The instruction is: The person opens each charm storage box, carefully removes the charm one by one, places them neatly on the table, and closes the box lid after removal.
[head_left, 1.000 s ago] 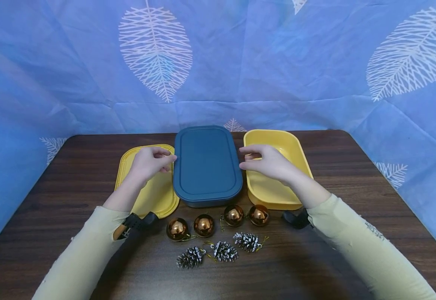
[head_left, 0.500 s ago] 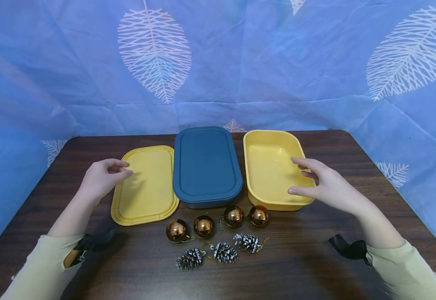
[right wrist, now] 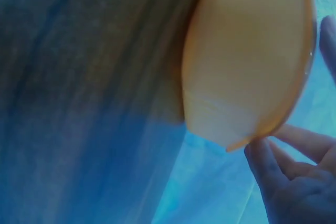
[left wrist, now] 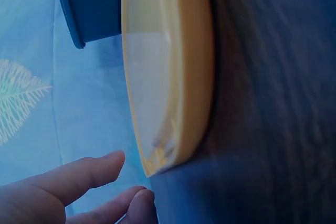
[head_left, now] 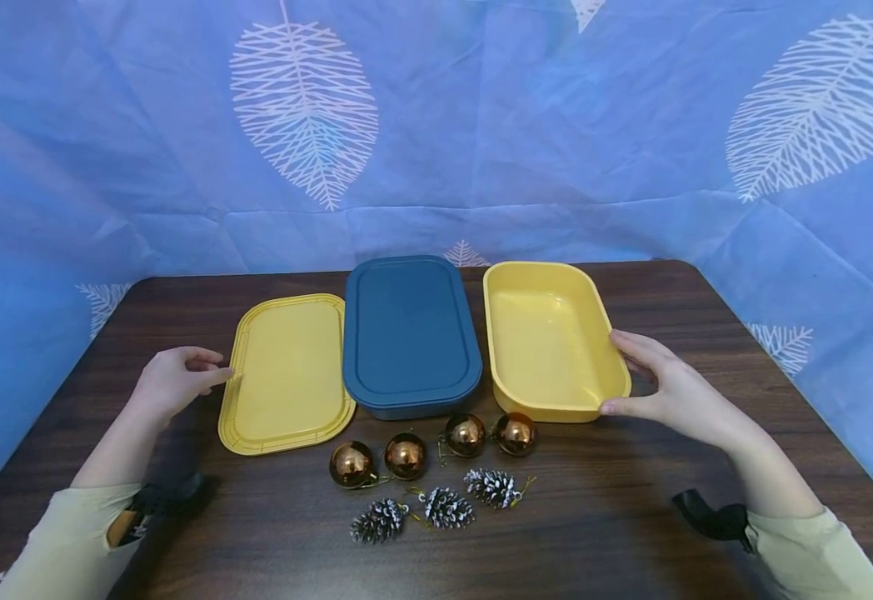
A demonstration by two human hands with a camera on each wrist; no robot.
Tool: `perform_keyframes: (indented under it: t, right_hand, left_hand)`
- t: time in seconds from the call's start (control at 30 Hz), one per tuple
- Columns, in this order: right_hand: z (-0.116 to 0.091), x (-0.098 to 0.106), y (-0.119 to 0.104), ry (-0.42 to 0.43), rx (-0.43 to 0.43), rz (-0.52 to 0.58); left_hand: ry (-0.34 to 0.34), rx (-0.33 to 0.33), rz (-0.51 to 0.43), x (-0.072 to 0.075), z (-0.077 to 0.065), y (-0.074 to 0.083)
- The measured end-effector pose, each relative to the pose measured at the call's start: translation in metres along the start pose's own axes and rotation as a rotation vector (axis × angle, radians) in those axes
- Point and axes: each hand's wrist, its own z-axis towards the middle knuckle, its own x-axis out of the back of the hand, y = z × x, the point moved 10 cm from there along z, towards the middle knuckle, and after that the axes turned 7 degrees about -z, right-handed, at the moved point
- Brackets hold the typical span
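My left hand (head_left: 174, 382) is at the left edge of a flat yellow lid (head_left: 286, 367), its fingers relaxed. In the left wrist view, those fingers sit just short of the lid's corner. On the right, an open-topped yellow box (head_left: 549, 358) stands with no contents. My right hand (head_left: 669, 390) is spread at that box's right side, the thumb right at the near corner and the fingertips along the rim. The right wrist view has the thumb and fingers close against the rim of the box (right wrist: 241, 61).
Between lid and yellow box stands a blue box with a blue lid (head_left: 410, 333) on it. In front lie several shiny copper baubles (head_left: 406, 456) and three frosted pine cones (head_left: 447, 507). The dark wooden table (head_left: 556, 533) backs onto a blue leaf-print cloth (head_left: 541, 125).
Both hands have moved outward from beside the blue box, the left to the lid's left edge, the right to the yellow box's right rim. The boxes, baubles and pine cones have stayed put.
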Motion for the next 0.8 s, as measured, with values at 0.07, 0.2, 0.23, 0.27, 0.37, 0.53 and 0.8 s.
perform_keyframes:
  t: [0.07, 0.2, 0.23, 0.27, 0.37, 0.53, 0.8]
  right_hand:
    - [0.001, -0.002, 0.0, 0.009, 0.006, -0.018]
    - [0.004, -0.004, 0.0, 0.005, 0.003, -0.03]
    - [0.004, -0.004, 0.001, -0.003, 0.0, -0.027]
    - [0.005, -0.005, 0.001, -0.014, -0.004, -0.024]
    - [0.008, -0.006, 0.002, -0.048, 0.003, -0.027]
    - [0.011, -0.009, 0.005, -0.119, 0.013, -0.031]
    - [0.01, -0.015, 0.009, -0.18, -0.001, 0.003]
  left_hand:
    - [-0.018, 0.027, 0.004, -0.002, 0.001, -0.005]
    - [-0.059, 0.051, 0.005, -0.006, 0.002, -0.01]
    - [-0.064, 0.053, 0.005, -0.006, 0.002, -0.011]
    - [-0.067, 0.053, 0.005, -0.007, 0.002, -0.011]
    - [-0.059, 0.049, 0.011, -0.007, 0.003, -0.011]
    - [-0.048, 0.037, 0.01, -0.008, 0.005, -0.009]
    - [-0.025, 0.014, 0.006, -0.009, 0.007, -0.005]
